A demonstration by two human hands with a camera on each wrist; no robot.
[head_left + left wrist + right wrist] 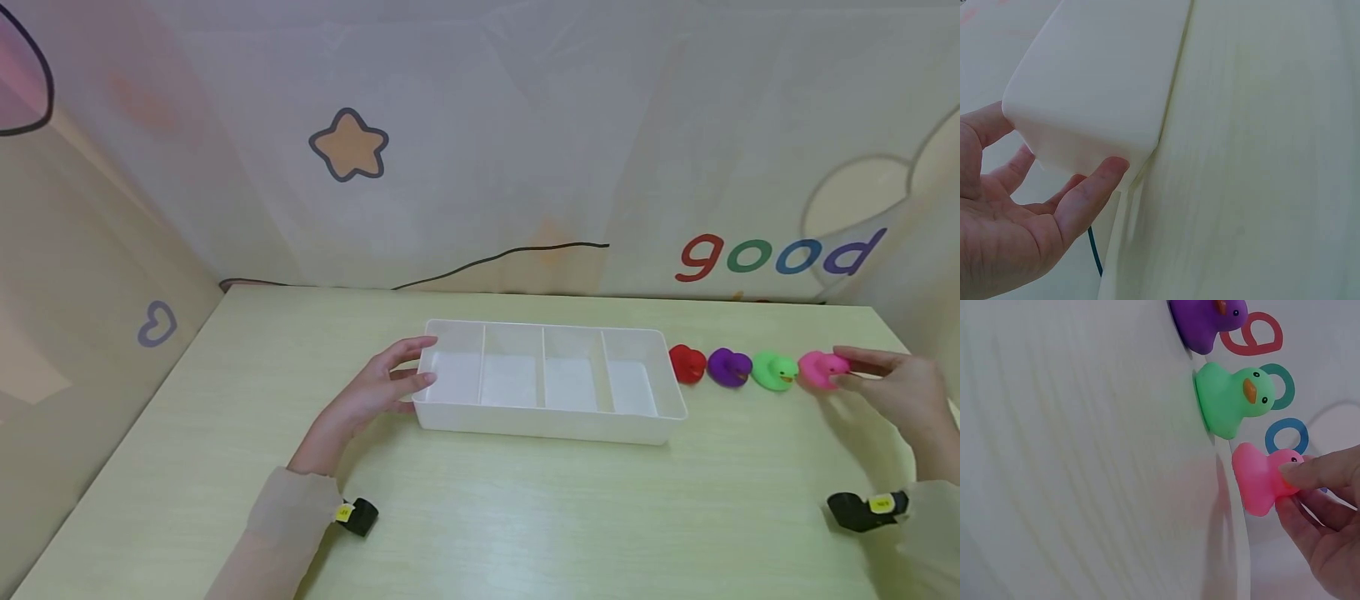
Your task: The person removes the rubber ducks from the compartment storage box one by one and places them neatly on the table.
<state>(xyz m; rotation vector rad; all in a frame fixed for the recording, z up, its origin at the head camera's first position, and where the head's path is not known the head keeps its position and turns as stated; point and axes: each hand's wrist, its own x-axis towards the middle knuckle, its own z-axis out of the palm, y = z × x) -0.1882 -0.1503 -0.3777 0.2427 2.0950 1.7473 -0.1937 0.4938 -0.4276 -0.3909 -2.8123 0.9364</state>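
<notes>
A long white tray (550,423) with compartments lies in the middle of the table. At its left end my left hand (384,379) touches the end wall with spread fingertips, and the thumb (1094,190) lies straight against that wall in the left wrist view. My right hand (900,392) pinches a pink rubber duck (1259,478) between thumb and fingers. Whether this duck touches the table is hard to tell. Between it and the tray, a green duck (772,372), a purple duck (727,368) and a red duck (686,364) stand in a row.
The pale wooden table (525,517) ends at a printed curtain (480,150) behind the tray. Black wrist cameras are on both sleeves, one by the left cuff (300,492). The red duck stands close against the tray's right end.
</notes>
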